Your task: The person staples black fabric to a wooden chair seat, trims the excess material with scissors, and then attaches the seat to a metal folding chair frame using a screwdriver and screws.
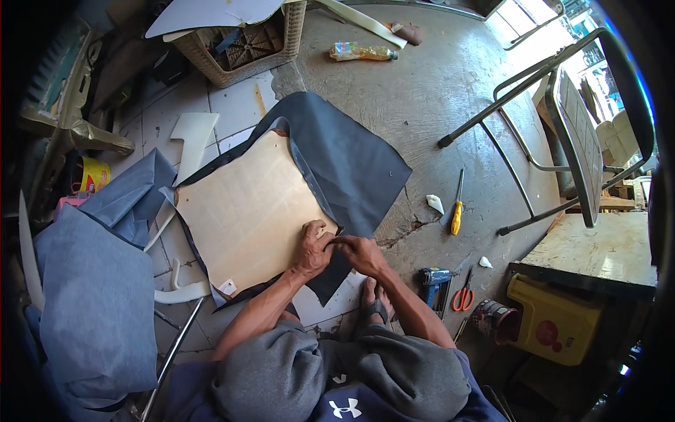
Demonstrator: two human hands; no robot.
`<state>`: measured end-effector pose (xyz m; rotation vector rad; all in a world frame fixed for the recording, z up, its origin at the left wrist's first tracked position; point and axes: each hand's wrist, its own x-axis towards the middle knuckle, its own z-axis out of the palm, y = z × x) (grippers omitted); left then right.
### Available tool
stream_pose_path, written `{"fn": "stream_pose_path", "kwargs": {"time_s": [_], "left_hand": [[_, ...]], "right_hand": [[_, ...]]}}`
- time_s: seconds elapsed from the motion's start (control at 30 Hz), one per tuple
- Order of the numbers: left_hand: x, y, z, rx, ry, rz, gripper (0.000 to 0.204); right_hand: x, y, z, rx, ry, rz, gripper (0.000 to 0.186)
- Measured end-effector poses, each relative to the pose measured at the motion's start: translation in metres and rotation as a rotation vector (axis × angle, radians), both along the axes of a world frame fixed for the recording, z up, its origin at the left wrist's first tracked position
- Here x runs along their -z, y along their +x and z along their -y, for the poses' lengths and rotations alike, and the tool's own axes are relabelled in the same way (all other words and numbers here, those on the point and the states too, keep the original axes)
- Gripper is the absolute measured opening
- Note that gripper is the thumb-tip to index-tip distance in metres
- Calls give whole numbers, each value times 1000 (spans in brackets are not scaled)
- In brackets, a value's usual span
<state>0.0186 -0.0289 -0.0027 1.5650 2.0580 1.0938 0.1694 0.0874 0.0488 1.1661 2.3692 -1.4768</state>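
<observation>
View: head camera only; looking down at the floor work between the knees.
Panel: tan, squarish board (pixel 246 204), lying flat and skewed on the floor ahead of the person; bare face up, pale tag (pixel 227 287) at its near left corner.
Dark sheet: black covering (pixel 362 165) under the panel, showing past its edges; broad flap spread flat over the floor on the far right side, pointed flap toward the feet.
Left hand: (pixel 314 250) on the panel near its right corner, fingers bent, tips close to the other hand; cannot tell whether it grips the sheet or only presses.
Right hand: (pixel 360 254) closed, apparently pinching the sheet's edge just off that corner.
Done, as judged: a narrow dark margin appears turned up along the upper right edge; dark borders also show along the left edges, though whether those are fastened is unclear. Staples too small to make out.
Left, as judged: the right corner under the hands looks unfinished; the wide flap and the near point lie loose, untrimmed. Estimate: partway.
Tools: blue staple gun (pixel 435 278), orange-handled scissors (pixel 463 298) and yellow-handled screwdriver (pixel 457 218) on the floor to the right, none in hand.
Spare cloth: blue-grey heap (pixel 98 302) at left, apart from the hands.
</observation>
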Motion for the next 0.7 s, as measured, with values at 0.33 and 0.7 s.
{"fn": "stream_pose_path", "kwargs": {"time_s": [0.33, 0.7], "left_hand": [[4, -12, 6, -3, -28, 158, 9], [-13, -35, 12, 4, -61, -126, 8]], "right_hand": [[-13, 238, 29, 499, 426, 520, 67], [-12, 221, 21, 746, 285, 472, 63]]}}
